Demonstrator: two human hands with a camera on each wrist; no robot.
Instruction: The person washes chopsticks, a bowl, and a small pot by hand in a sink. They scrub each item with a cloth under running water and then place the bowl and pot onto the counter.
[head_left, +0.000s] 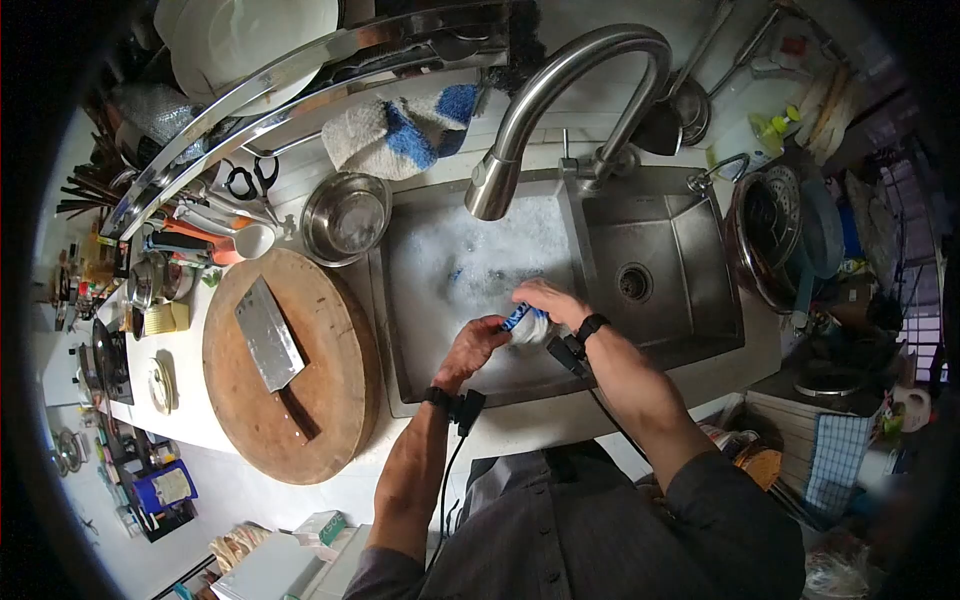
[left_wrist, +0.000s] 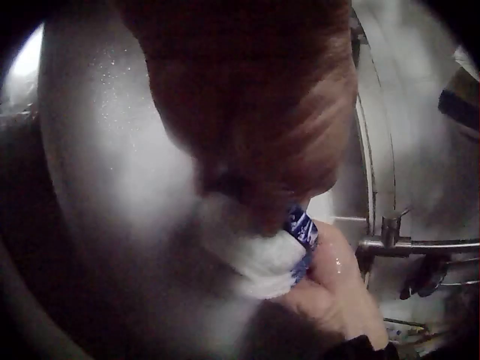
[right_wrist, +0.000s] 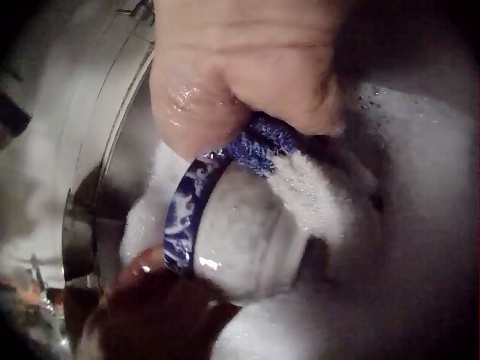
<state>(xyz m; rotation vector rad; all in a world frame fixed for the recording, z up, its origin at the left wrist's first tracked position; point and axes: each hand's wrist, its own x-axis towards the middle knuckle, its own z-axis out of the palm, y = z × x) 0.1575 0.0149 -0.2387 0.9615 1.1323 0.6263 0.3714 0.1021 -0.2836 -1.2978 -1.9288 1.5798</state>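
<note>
A white bowl (right_wrist: 240, 229) with a blue patterned rim is held over the suds in the left basin. The left hand (head_left: 474, 350) grips the bowl's rim from the left; in the right wrist view the left hand (right_wrist: 150, 307) shows at the bowl's lower edge. The right hand (head_left: 554, 302) pinches a blue and white cloth (right_wrist: 304, 191) against the bowl. In the right wrist view the right hand (right_wrist: 247, 82) covers part of that cloth. The left wrist view shows the white cloth or bowl partly hidden behind the left hand (left_wrist: 255, 112).
The foamy left basin (head_left: 420, 235) lies beside the right basin (head_left: 660, 250), under a curved faucet (head_left: 590, 50). A cleaver (head_left: 270, 335) rests on a round chopping board (head_left: 340, 400) at the left. A metal bowl (head_left: 347, 215) stands behind the board; pans (head_left: 765, 240) stand at the right.
</note>
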